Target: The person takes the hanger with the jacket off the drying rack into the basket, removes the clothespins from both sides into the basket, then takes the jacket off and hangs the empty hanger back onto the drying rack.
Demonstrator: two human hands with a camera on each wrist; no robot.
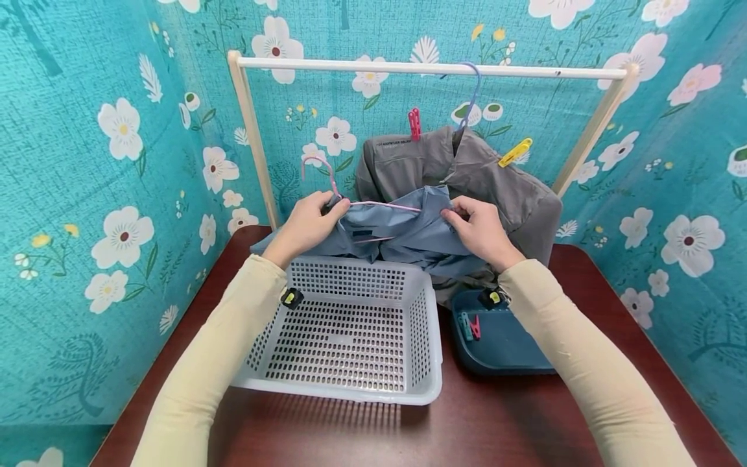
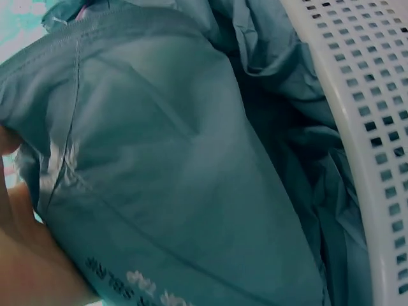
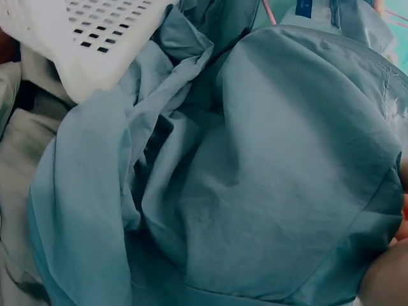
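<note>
In the head view a thin blue jacket is held up above the back of a basket, with a pink hanger inside its shoulders. The hanger's hook sticks up beside my left hand, which pinches the jacket's edge near the hanger's neck. On the other side, my right hand pinches the opposite front edge, thumb toward me. Printed lettering shows on the jacket in the left wrist view. The right wrist view has the jacket's cloth hanging in folds, with only some fingers visible at the edge.
A white perforated basket stands below the hands. Right of it, a dark blue tray contains clothespins. Behind, a grey jacket hangs from a rail by a purple hanger, with red and yellow clothespins on it.
</note>
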